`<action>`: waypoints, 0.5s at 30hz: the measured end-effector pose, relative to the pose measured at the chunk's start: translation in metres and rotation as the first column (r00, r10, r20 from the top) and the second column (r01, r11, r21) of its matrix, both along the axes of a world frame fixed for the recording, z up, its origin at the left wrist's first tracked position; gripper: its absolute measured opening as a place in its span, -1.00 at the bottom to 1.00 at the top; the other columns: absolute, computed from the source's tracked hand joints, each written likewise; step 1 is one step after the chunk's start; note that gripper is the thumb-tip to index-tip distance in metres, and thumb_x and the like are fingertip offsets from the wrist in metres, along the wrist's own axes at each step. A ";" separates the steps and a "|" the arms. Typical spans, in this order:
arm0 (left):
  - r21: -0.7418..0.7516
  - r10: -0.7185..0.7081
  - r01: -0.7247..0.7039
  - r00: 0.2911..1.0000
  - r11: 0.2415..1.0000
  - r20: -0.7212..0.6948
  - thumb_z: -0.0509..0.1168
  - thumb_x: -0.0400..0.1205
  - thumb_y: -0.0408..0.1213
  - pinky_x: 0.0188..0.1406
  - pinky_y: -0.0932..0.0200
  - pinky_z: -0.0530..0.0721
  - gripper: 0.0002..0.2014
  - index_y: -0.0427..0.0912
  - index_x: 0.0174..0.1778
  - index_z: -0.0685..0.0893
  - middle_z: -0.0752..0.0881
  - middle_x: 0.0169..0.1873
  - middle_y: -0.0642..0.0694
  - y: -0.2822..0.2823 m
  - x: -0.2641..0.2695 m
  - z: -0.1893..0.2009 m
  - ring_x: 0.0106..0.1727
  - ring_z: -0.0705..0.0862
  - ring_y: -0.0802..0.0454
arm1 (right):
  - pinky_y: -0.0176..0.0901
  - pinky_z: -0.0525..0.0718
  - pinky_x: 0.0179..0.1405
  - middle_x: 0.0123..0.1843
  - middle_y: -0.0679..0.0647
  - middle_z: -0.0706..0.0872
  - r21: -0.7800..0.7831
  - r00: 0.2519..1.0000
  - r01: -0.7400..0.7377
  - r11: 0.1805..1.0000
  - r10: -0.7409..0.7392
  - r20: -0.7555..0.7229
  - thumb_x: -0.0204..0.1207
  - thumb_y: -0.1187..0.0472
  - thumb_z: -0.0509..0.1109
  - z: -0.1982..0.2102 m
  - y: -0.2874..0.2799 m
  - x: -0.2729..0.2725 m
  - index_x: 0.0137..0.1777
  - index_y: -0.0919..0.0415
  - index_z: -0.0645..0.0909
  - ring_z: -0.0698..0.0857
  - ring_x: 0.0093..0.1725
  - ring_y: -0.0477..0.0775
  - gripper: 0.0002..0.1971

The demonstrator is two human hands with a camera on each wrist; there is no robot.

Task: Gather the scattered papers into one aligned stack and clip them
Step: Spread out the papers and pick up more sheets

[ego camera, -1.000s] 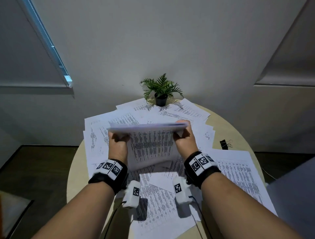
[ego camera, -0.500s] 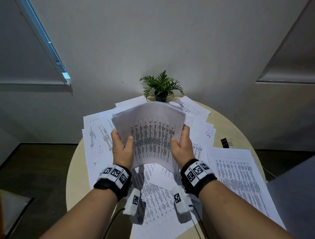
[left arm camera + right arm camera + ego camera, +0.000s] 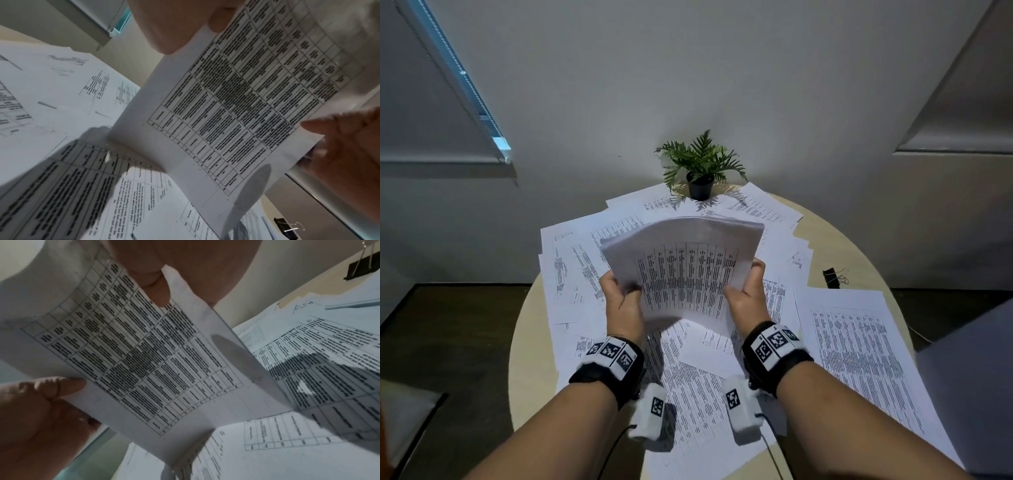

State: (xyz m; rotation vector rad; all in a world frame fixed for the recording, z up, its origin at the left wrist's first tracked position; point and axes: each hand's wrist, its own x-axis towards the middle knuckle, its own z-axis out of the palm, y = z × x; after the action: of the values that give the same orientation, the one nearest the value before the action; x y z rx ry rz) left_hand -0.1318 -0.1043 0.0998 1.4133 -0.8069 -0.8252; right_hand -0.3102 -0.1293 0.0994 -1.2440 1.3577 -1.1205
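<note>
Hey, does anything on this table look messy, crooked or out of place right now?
Yes. Loose printed sheets lie fanned over the round table at mixed angles, some overhanging its near edge. The held stack, gripped by left hand and right hand, bows and its top edge looks uneven. The binder clip sits unused at the right.

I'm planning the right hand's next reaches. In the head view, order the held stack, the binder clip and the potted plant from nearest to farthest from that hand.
1. Held stack: gripped by the right hand at its right edge.
2. Binder clip: to the right, on bare table.
3. Potted plant: at the table's far edge.
</note>
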 end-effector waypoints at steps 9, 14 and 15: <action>0.215 -0.124 0.089 0.980 0.972 0.153 0.05 0.67 -0.55 -0.09 0.13 0.60 -0.67 -0.01 0.17 0.35 0.62 0.02 -0.05 -0.015 0.011 -0.019 0.07 0.62 -0.08 | 0.02 0.64 -0.08 -0.02 0.07 0.65 0.007 0.982 0.049 0.999 -0.047 -0.185 0.61 0.45 0.07 -0.015 -0.007 -0.003 0.21 0.11 0.33 0.63 -0.08 0.12 -0.72; 0.186 -0.173 0.137 0.966 0.973 0.191 0.03 0.71 -0.40 -0.04 0.08 0.53 -0.77 -0.04 0.23 0.36 0.60 0.03 -0.07 -0.032 -0.015 -0.003 -0.01 0.57 0.04 | -0.20 0.62 -0.09 0.01 -0.12 0.64 0.004 0.985 0.026 1.000 -0.025 -0.173 0.67 0.34 0.12 -0.002 -0.014 -0.041 0.32 0.00 0.29 0.65 -0.07 -0.12 -0.69; 0.212 -0.199 0.154 0.958 0.965 0.209 0.02 0.71 -0.41 -0.14 0.13 0.48 -0.79 -0.07 0.22 0.34 0.57 -0.05 -0.07 -0.034 -0.026 -0.001 -0.10 0.54 0.05 | -0.03 0.68 -0.07 0.01 -0.01 0.67 0.034 0.977 0.050 0.998 -0.042 -0.211 0.66 0.35 0.13 -0.007 -0.014 -0.051 0.28 -0.02 0.31 0.69 -0.05 0.04 -0.70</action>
State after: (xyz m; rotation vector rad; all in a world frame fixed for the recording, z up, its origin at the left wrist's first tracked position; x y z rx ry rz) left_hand -0.1580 -0.1379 0.0989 1.6474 -1.0651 -0.9081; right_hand -0.3613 -0.1429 0.0924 -1.3383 1.5661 -1.0107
